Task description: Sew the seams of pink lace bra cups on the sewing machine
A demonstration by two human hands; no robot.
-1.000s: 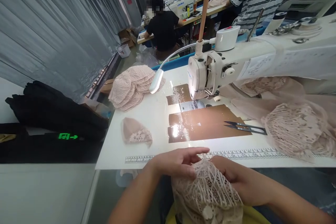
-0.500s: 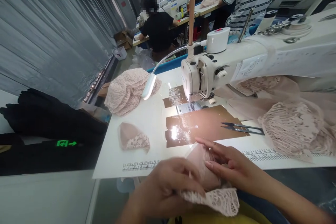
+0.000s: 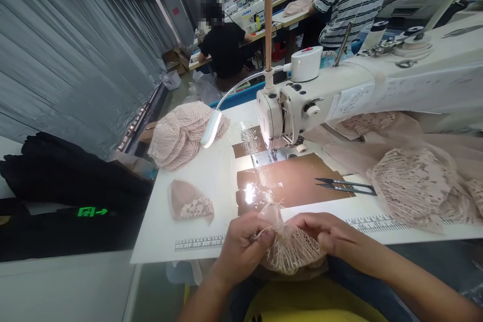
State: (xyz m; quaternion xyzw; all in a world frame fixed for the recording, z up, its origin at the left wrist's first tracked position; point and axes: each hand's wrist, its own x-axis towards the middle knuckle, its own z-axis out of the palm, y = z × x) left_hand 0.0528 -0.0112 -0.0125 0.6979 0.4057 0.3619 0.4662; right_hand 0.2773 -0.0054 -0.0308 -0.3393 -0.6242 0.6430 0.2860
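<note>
The fingers of my left hand [image 3: 243,245] and right hand [image 3: 324,230] are closed on the pale-pink lace-and-mesh piece [image 3: 292,254] at the white tabletop's [image 3: 158,244] front edge, probably keeping it spread between them. Slim black metal snips [image 3: 345,186] lie partly across the glossy brown sheet [image 3: 283,178], presumably for easy reach.

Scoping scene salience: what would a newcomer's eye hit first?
Probably the white sewing machine, reaching in from the right over the white table. Next, pale lace held by the left hand and right hand at the table's near edge. Then dark snips lying partly on the shiny brown sheet.
</note>
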